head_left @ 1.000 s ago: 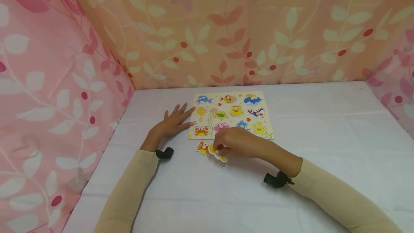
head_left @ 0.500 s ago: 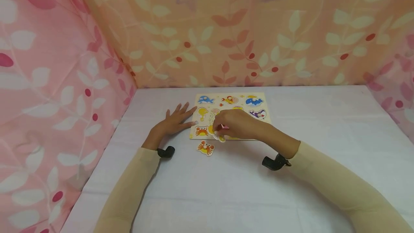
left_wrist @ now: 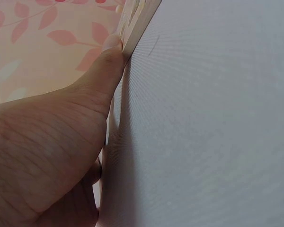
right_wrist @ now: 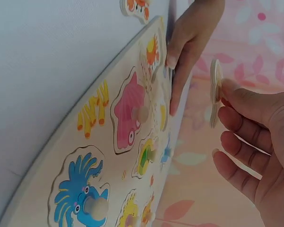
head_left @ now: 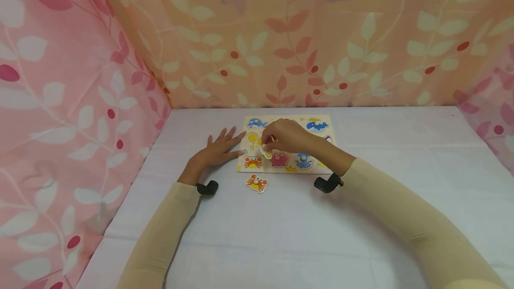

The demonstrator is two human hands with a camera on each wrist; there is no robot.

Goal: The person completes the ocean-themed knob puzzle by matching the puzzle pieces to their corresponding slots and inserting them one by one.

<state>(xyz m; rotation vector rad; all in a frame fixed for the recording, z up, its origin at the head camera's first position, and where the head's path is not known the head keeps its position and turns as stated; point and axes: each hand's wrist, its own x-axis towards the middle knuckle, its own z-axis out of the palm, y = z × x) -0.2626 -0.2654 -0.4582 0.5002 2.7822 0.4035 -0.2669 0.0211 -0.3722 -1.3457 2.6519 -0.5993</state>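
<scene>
My right hand (head_left: 287, 136) pinches a yellow seahorse puzzle piece (head_left: 266, 152) between thumb and fingers. In the right wrist view the seahorse piece (right_wrist: 215, 94) appears edge-on, raised off the wooden peg puzzle board (head_left: 267, 169). Just left of it on the board is a seahorse-shaped spot (head_left: 252, 141) without a peg showing. My left hand (head_left: 217, 151) lies with fingers spread on the table, its thumb touching the board's left edge. A loose crab piece (head_left: 257, 183) lies on the table before the board, below the printed crab spot (head_left: 252, 162).
Pegged pieces sit in the board, among them a pink stingray-like piece (head_left: 279, 159), a blue octopus (right_wrist: 83, 198) and a blue whale (head_left: 317, 125). White cloth (head_left: 249, 244) covers the table. Leaf-patterned curtains (head_left: 241, 35) rise behind and at the sides.
My right hand has lifted the seahorse piece from beside the crab piece and carried it forward over the board. The left hand has stayed in place.
</scene>
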